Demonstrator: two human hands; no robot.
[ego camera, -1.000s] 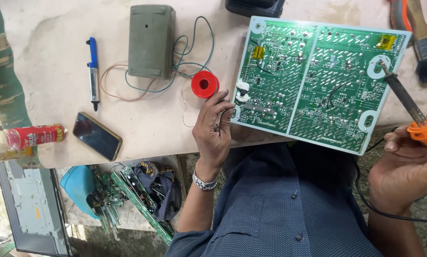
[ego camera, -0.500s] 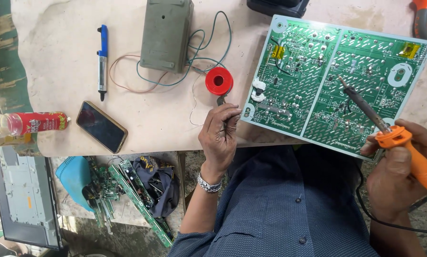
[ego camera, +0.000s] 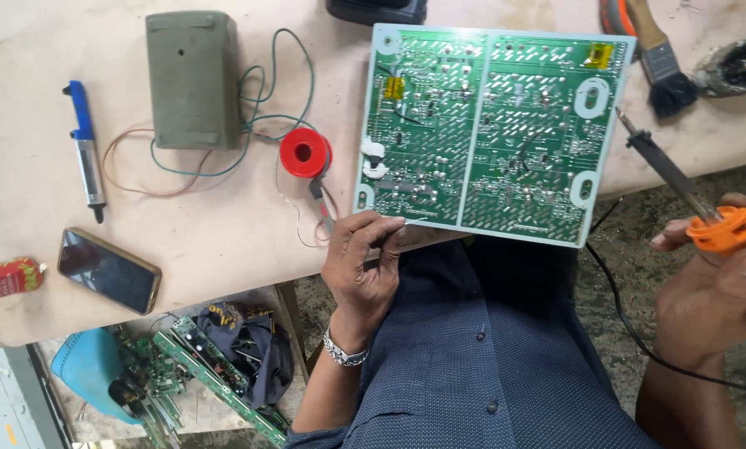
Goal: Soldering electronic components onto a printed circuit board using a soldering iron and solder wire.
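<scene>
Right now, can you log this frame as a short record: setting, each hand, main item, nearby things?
setting: workbench seen from above
left hand: pinching thin solder wire at the near edge of the green circuit board
right hand: holding orange-handled soldering iron, tip off the board's right edge
nearby: red solder spool, grey box, smartphone, blue desoldering pump, brush

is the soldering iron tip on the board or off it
Off: the soldering iron in the right hand points past the green circuit board edge, clear of it.
</scene>
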